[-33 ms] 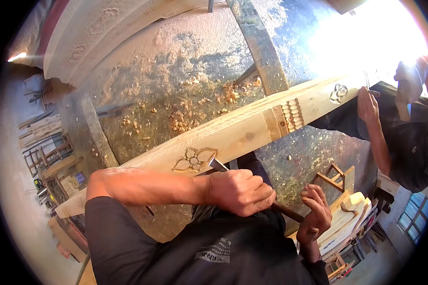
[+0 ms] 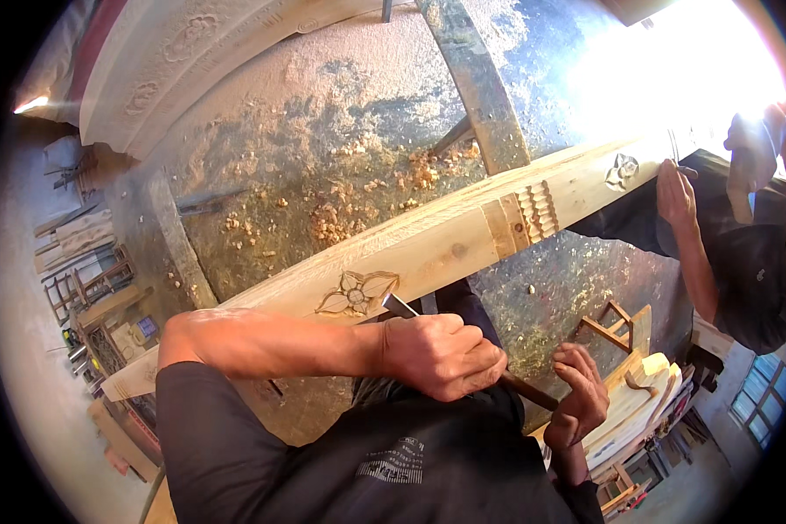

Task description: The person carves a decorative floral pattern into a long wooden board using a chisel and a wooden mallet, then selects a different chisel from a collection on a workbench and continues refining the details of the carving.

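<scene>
My left hand (image 2: 445,356) is closed in a fist around a carving chisel (image 2: 526,390), its metal blade sticking out on the far side. The blade tip is at the lower right edge of a carved flower (image 2: 356,293) on a long pale wooden beam (image 2: 450,253). Behind the fist, the dark wooden handle slants down to my right hand (image 2: 579,397), which cups the butt end with bent fingers. My left forearm lies along the near side of the beam and hides part of it.
At right, another person's hand (image 2: 675,196) is at the beam's far end, near a second carved flower (image 2: 622,172). Wood shavings (image 2: 336,225) litter the floor. Beyond the beam is a bench plank (image 2: 485,96); a carved curved panel (image 2: 157,74) stands at upper left.
</scene>
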The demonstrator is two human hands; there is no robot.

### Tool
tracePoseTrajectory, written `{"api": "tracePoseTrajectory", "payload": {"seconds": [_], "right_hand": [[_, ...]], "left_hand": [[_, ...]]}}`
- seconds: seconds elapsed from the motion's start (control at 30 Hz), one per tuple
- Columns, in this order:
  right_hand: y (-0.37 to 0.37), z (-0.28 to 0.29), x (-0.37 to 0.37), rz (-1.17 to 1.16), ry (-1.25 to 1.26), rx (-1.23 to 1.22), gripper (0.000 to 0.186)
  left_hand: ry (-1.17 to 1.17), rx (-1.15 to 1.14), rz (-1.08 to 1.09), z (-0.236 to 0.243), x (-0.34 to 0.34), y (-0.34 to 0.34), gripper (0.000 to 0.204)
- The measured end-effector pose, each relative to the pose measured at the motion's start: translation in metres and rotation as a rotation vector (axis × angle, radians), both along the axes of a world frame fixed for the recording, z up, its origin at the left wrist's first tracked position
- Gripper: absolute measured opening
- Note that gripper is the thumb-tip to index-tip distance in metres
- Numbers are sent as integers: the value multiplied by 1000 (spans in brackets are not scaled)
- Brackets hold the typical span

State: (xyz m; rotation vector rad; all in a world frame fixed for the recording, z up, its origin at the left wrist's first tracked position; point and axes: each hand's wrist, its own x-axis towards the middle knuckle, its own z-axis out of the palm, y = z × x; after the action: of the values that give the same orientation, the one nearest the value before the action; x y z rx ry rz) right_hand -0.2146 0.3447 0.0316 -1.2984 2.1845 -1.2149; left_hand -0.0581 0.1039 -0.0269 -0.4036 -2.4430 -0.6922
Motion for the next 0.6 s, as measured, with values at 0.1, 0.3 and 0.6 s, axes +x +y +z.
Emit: {"api": "tracePoseTrajectory", "payload": {"seconds": [0.1,0.3,0.6], "right_hand": [[1,19,-1,149,113,186,43],[-12,27,17,257,64,250,50],[-17,23,18,305,47,247,50]], "left_hand": [[-8,40,-47,-2,1,2,25],[-32,65,-103,-6,0,4,28],[-65,113,-85,-6,3,4,27]]}}
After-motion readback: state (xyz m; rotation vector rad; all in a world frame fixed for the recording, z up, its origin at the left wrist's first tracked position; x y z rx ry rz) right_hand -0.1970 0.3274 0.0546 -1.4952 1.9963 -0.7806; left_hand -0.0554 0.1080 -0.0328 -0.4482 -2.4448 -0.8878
